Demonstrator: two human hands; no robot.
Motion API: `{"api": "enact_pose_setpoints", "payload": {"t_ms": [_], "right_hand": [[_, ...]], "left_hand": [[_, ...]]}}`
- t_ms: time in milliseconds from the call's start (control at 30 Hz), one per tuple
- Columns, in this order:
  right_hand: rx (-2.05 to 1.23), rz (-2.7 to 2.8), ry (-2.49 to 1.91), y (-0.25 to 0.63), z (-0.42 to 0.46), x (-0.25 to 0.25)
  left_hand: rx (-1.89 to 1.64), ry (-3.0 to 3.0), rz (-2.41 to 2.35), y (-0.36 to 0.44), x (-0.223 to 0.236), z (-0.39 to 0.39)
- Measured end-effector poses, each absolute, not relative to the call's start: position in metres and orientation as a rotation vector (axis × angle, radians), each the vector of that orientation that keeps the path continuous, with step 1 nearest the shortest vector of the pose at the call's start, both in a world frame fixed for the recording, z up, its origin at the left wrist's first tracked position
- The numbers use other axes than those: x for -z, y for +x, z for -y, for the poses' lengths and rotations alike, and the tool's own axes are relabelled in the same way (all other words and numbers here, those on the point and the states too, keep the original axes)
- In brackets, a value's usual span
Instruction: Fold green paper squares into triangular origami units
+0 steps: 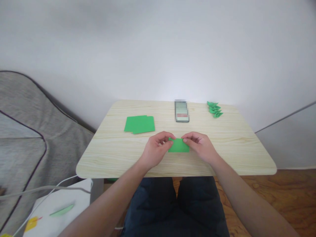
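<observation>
A small green paper rectangle (179, 145) lies flat near the table's front edge, its upper corners pinched.

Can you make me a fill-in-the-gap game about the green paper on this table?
1. Both hands, the left hand and the right hand, pinch one piece of paper coloured ____.
2. The stack of green sheets lies to the ____ of the phone.
3. The small folded pieces sit near the table's far ____ corner.

Missing words: green; left; right
</observation>
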State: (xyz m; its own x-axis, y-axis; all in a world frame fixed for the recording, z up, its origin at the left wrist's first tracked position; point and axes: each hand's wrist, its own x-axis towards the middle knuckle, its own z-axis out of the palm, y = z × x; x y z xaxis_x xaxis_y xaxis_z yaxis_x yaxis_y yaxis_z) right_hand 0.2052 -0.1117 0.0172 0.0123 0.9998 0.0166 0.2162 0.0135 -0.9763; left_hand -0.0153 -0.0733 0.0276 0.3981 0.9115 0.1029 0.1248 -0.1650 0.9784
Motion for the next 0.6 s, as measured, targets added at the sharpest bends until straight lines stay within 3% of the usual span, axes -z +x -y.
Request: {"api": "enact_pose_setpoints", "payload": {"t_ms": [333, 500, 600], "right_hand": [[-1.12, 1.234, -1.266, 0.204, 0.11, -0.02], [-0.431, 1.503, -1.424, 0.191, 0.139, -0.026], [-0.288, 1.736, -1.365, 0.179, 0.158, -0.025]], "left_hand": [[-0.96, 1.785, -0.851, -0.024, -0.033, 0.091], [-1.197, 2.147, -0.949, -0.02, -0.023, 0.101], [-1.173, 2.368, -1.017, -0.017, -0.018, 0.111]]}}
